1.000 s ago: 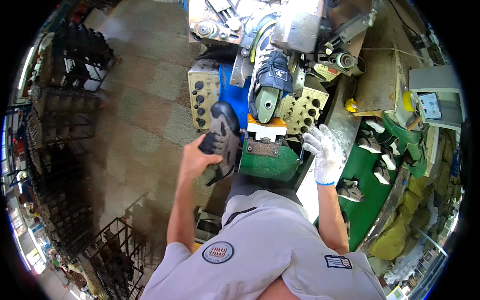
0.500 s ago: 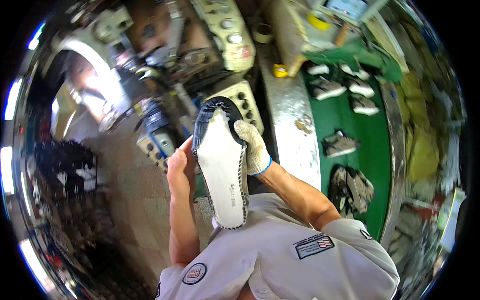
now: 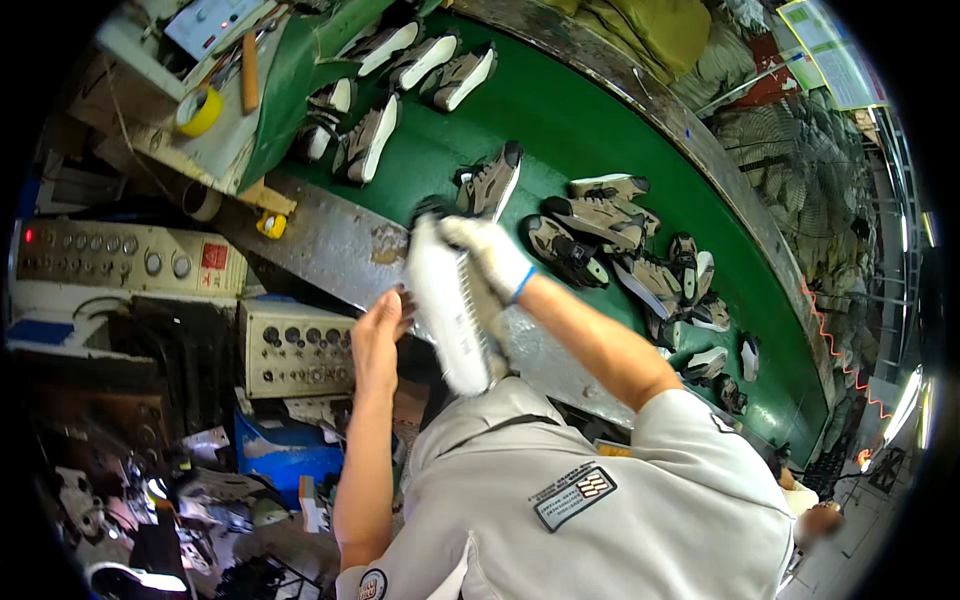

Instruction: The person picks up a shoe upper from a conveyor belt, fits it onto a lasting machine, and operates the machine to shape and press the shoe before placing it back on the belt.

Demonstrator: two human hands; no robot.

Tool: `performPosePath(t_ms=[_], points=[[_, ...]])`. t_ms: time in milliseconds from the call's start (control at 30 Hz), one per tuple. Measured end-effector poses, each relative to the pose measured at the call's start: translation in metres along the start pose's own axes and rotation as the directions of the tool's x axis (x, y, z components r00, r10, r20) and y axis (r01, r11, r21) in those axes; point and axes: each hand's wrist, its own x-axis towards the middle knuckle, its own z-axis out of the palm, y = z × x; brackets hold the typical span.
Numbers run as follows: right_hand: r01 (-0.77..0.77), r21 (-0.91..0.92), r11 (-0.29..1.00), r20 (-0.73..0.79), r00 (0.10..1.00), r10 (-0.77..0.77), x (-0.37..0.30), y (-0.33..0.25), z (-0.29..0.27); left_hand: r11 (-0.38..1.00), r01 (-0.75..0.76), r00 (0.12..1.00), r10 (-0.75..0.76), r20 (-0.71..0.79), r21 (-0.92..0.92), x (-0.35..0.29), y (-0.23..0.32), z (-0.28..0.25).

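Since the earlier frame, the gloved right hand [image 3: 490, 255] has swung the shoe [image 3: 440, 310] from before the cream control box [image 3: 295, 355] to over the metal ledge [image 3: 340, 240]. Its fingers clasp the shoe near the dark toe, white underside showing. The bare left hand [image 3: 378, 335] half-curls just beside; I cannot tell whether it touches. Beyond, other shoes [image 3: 595, 222] lie on the green belt [image 3: 560, 150].

Green surface [image 3: 580, 130], shoes spread along it.
Brown-grey, light-soled shoes [image 3: 368, 142] grouped upper left; single shoe [image 3: 495, 185] mid-surface; bigger shoe cluster [image 3: 600, 222] at right, some overlapping, some tipped with soles showing. Metal ledge [image 3: 335, 235] runs along near side.
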Motion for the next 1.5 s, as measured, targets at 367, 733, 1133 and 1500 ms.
performPosePath(t_ms=[367, 733, 1133, 1500], points=[[-0.262, -0.751, 0.606, -0.275, 0.959, 0.074, 0.258, 0.071, -0.065, 0.980, 0.029, 0.941, 0.039, -0.336, 0.197, -0.009, -0.048, -0.089], [-0.133, -0.177, 0.975, -0.416, 0.908, 0.048, 0.413, 0.157, 0.010, 0.982, 0.187, 0.882, -0.156, -0.445, 0.026, -0.074, -0.080, -0.096], [-0.840, 0.361, 0.406, 0.769, 0.514, 0.380, -0.014, 0.056, 0.250, 0.923, -0.368, 0.789, 0.247, -0.563, -0.111, -0.109, 0.040, -0.252], [-0.461, -0.063, 0.885, 0.856, 0.431, 0.285, -0.113, 0.067, 0.413, 0.755, -0.579, 0.534, 0.065, -0.843, -0.309, -0.232, -0.033, -0.372]])
